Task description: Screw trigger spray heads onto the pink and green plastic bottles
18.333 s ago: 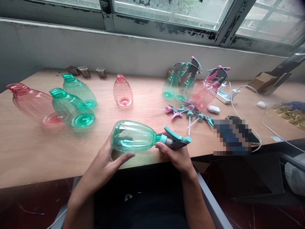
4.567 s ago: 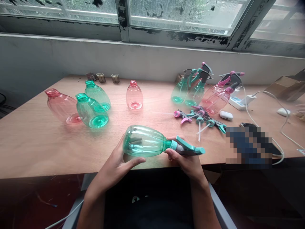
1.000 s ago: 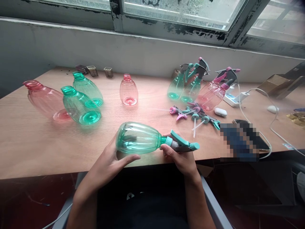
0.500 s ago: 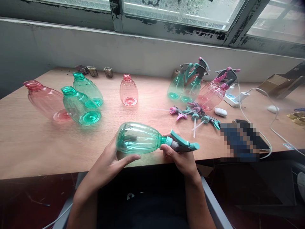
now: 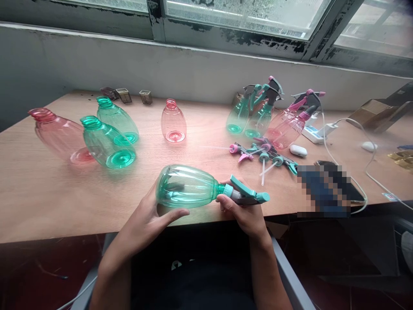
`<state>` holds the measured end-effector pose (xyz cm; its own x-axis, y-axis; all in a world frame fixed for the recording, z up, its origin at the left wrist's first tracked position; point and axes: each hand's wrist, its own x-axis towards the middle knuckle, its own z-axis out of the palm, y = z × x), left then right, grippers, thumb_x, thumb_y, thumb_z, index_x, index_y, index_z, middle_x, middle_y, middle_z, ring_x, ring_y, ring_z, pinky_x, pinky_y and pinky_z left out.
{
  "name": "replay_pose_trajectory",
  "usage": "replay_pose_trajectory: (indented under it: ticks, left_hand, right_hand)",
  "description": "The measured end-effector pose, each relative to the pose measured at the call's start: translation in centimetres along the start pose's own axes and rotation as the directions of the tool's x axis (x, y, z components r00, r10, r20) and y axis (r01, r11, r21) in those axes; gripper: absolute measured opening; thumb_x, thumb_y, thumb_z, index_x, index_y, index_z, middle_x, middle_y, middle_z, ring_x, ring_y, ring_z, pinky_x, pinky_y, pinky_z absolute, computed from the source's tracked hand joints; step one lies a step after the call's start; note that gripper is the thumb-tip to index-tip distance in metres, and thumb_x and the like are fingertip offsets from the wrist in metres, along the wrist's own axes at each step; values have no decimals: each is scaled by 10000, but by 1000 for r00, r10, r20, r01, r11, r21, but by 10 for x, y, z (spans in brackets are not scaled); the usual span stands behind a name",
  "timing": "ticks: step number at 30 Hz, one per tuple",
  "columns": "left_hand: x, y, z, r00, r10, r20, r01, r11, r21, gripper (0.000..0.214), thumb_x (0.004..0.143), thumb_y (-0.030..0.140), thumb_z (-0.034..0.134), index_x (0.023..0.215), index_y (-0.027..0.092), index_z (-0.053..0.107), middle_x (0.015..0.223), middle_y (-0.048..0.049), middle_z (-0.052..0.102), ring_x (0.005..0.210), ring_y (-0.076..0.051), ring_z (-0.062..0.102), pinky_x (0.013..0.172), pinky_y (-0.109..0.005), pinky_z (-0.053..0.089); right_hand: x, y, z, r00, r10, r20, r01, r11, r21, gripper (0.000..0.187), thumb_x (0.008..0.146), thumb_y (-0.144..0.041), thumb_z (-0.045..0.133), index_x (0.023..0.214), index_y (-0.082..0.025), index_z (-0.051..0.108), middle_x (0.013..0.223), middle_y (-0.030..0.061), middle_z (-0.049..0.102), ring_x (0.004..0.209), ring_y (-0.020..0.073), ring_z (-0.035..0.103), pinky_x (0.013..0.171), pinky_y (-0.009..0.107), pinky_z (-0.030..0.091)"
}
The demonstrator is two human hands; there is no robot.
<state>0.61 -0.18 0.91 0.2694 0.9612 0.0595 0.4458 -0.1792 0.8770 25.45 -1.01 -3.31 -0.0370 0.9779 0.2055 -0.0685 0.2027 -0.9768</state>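
Note:
A clear green spray bottle [image 5: 187, 187] lies sideways between my two hands, above the table's front edge. Its base points left, and the teal and grey trigger head [image 5: 247, 193] sits on its neck at the right. My left hand [image 5: 155, 215] cups the bottle's base end from below, thumb stretched along the near side and the other fingers hidden behind. With thumb and fingers, my right hand [image 5: 243, 215] grips the collar where the head meets the neck. Beyond the bottle, several loose pink and teal trigger heads [image 5: 264, 155] lie in a pile.
Headless bottles stand at left: a pink one [image 5: 61, 137], two green ones [image 5: 109, 144], and another pink one [image 5: 174, 122] mid-table. Bottles with heads, green [image 5: 238, 114] and pink [image 5: 287, 131], stand at back right. A phone [image 5: 351, 185], white cable and power strip [image 5: 314, 134] lie right.
Hands and spray bottle keep almost the same pose. The whole view has shifted very slightly.

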Motion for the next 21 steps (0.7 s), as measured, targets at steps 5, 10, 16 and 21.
replay_pose_trajectory:
  ticks: [5, 10, 16, 21]
  left_hand:
    - [1, 2, 0, 1000, 16, -3, -16, 1000, 25, 673, 858, 473, 747, 1447, 290, 476, 1388, -50, 665, 1226, -313, 659, 1084, -416, 527]
    - [2, -1, 0, 1000, 13, -11, -12, 999, 32, 613, 851, 505, 740, 1375, 256, 546, 1359, -67, 685, 1161, -313, 684, 1061, -438, 536]
    - [1, -5, 0, 1000, -13, -2, 13, 999, 29, 574, 844, 525, 741, 1323, 247, 590, 1314, -65, 707, 1135, -310, 686, 1054, -447, 539]
    - [2, -4, -1, 1000, -13, -1, 13, 1000, 22, 586, 846, 542, 737, 1342, 271, 580, 1349, -55, 691, 1173, -314, 670, 1089, -458, 520]
  right_hand:
    - [1, 1, 0, 1000, -1, 5, 1, 1000, 12, 252, 898, -313, 813, 1090, -252, 660, 793, -46, 637, 644, 123, 565, 629, 282, 454]
    - [2, 1, 0, 1000, -9, 6, 9, 1000, 9, 262, 888, -326, 820, 1079, -250, 657, 760, -50, 625, 625, 129, 568, 606, 278, 456]
    - [2, 1, 0, 1000, -14, 2, 14, 1000, 10, 255, 888, -322, 820, 1074, -254, 659, 766, -51, 627, 627, 128, 574, 601, 274, 458]
    - [2, 1, 0, 1000, -6, 1, 6, 1000, 12, 262, 886, -319, 821, 1081, -255, 659, 804, -42, 639, 645, 124, 575, 597, 269, 461]
